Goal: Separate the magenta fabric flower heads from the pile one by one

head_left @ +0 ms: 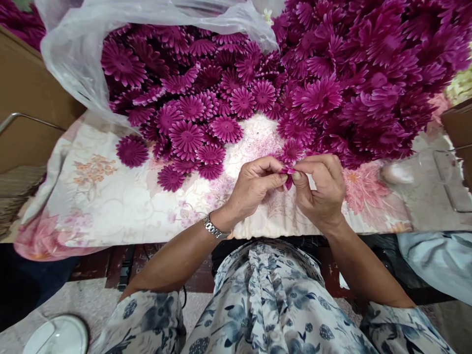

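Between my fingertips is a small magenta artificial flower piece, its petals partly covered by the fingers. My left hand, with a metal watch on the wrist, pinches it from the left. From the other side my right hand pinches it between thumb and forefinger. Just beyond the fingers lies another magenta flower. To the left spreads a heap of flat magenta petal layers, spilling from a clear plastic bag. At the right rises a taller pile of fuller magenta flowers.
A floral cloth covers the table, with dark and magenta crumbs scattered near the middle. Cardboard boxes stand at the left and right edges. A clear plastic container sits at the right. A round white object is on the floor.
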A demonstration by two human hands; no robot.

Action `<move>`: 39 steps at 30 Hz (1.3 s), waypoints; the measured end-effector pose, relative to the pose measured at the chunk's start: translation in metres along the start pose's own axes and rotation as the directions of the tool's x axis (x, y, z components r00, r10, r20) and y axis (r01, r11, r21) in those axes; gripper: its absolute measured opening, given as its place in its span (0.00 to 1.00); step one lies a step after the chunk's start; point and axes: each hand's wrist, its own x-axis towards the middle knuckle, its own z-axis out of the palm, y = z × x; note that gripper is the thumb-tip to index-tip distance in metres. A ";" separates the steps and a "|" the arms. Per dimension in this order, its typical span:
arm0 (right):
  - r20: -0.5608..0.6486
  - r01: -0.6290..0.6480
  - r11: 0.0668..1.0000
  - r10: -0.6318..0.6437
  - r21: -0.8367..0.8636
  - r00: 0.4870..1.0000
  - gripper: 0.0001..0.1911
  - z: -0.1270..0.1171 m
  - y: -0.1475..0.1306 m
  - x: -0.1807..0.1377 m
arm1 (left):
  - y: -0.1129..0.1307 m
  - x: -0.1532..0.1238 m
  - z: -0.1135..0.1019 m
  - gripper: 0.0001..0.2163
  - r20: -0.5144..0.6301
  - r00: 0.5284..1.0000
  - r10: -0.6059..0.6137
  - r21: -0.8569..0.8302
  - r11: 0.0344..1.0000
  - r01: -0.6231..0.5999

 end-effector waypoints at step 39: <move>0.443 -0.584 0.625 0.388 0.518 0.808 0.10 -0.011 0.009 -0.006 | -0.002 -0.004 -0.001 0.08 0.020 0.992 0.125 0.075 0.989 -0.126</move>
